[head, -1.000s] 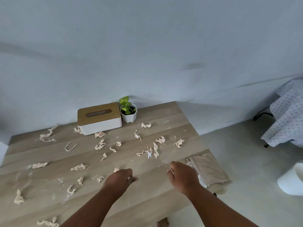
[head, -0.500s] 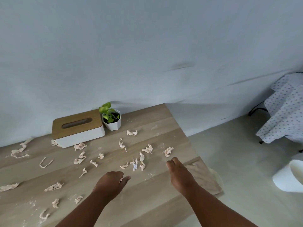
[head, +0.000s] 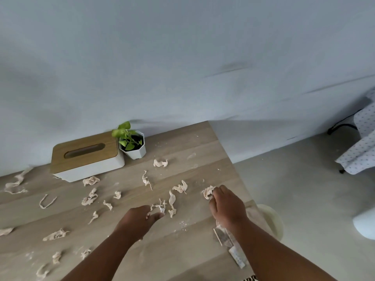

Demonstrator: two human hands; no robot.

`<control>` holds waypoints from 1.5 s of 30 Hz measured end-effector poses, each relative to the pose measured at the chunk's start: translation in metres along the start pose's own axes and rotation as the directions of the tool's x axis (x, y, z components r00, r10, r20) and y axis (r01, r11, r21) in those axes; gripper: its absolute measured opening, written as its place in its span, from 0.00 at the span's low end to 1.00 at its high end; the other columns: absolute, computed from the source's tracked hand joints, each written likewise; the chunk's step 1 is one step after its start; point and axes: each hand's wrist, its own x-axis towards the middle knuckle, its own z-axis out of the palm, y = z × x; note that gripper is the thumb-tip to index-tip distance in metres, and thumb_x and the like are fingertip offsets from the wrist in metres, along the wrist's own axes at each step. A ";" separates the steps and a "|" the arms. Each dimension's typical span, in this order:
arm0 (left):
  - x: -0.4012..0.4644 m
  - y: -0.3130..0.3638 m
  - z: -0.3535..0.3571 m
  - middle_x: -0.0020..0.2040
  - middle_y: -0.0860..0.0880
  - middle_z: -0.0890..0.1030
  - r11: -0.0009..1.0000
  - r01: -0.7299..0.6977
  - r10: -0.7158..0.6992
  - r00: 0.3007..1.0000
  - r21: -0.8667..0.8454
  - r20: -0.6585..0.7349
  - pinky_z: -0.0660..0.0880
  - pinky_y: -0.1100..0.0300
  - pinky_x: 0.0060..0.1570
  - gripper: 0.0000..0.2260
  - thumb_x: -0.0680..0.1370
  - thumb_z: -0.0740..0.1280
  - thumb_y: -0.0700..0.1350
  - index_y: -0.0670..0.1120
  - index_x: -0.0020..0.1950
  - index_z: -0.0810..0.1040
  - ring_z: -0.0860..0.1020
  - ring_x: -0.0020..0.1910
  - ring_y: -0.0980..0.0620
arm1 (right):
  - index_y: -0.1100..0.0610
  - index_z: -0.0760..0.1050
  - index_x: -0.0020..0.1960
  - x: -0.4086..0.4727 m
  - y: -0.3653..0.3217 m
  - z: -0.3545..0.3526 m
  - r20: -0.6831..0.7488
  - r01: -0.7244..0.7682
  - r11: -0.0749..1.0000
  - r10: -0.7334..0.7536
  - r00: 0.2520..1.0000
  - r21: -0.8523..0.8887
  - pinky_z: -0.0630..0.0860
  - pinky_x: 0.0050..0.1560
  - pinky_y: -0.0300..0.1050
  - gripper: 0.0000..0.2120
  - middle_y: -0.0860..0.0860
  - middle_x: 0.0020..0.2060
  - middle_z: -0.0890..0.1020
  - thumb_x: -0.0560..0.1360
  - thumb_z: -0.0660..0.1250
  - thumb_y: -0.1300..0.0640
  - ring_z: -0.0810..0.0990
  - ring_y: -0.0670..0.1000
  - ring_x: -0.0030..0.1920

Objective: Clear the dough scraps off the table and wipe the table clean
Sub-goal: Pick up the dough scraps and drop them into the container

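Several pale dough scraps lie scattered over the wooden table (head: pixel 192 142), among them one (head: pixel 160 163) near the plant and one (head: pixel 180 187) mid-table. My right hand (head: pixel 227 205) is at the table's right side, its fingertips pinching a crumpled scrap (head: pixel 208 192). My left hand (head: pixel 140 220) rests low on the table, fingers curled at a thin scrap (head: pixel 157 206). A beige cloth (head: pixel 254 217) lies at the right edge, mostly hidden under my right forearm.
A white tissue box (head: pixel 87 159) with a wooden lid and a small potted plant (head: pixel 133 144) stand against the wall. A pale round bin (head: pixel 273 220) sits on the floor beside the table's right edge. A white container (head: pixel 365 224) and a dotted fabric (head: pixel 363 142) are farther right.
Both hands reached forward over the table. My right hand went from hovering near the cloth to pinching a scrap by the right edge; my left hand moved up to a thin scrap.
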 end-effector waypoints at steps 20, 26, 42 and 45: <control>0.014 0.009 0.027 0.54 0.48 0.80 0.847 -0.268 0.332 0.941 0.460 -0.063 0.80 0.54 0.27 0.16 0.78 0.66 0.59 0.55 0.63 0.72 0.83 0.40 0.47 | 0.54 0.78 0.52 0.026 0.016 0.024 0.060 0.184 0.970 -0.177 0.982 -0.157 0.75 0.27 0.48 0.19 0.52 0.42 0.78 0.75 0.66 0.39 0.78 0.54 0.39; 0.012 0.012 0.026 0.56 0.47 0.80 0.879 -0.215 0.257 0.966 0.426 -0.041 0.81 0.50 0.33 0.12 0.82 0.64 0.49 0.49 0.64 0.77 0.84 0.46 0.45 | 0.55 0.77 0.44 0.031 0.014 0.025 0.003 0.259 0.942 -0.264 0.964 -0.215 0.72 0.21 0.46 0.06 0.52 0.37 0.77 0.73 0.70 0.53 0.77 0.53 0.33; 0.001 0.002 0.013 0.50 0.39 0.78 0.949 -0.231 0.246 0.968 0.216 -0.044 0.77 0.43 0.43 0.08 0.79 0.64 0.36 0.38 0.57 0.77 0.80 0.42 0.37 | 0.54 0.77 0.50 0.034 0.008 0.014 0.148 0.268 0.963 -0.262 0.954 -0.020 0.63 0.28 0.41 0.07 0.50 0.44 0.79 0.75 0.63 0.54 0.80 0.53 0.32; -0.004 0.000 0.014 0.48 0.41 0.77 0.944 -0.228 0.248 0.967 0.239 -0.057 0.78 0.44 0.40 0.04 0.79 0.66 0.36 0.39 0.53 0.78 0.80 0.40 0.39 | 0.54 0.76 0.48 0.029 0.004 0.013 0.107 0.258 0.965 -0.262 0.959 0.052 0.64 0.28 0.42 0.09 0.50 0.44 0.77 0.74 0.61 0.50 0.78 0.54 0.32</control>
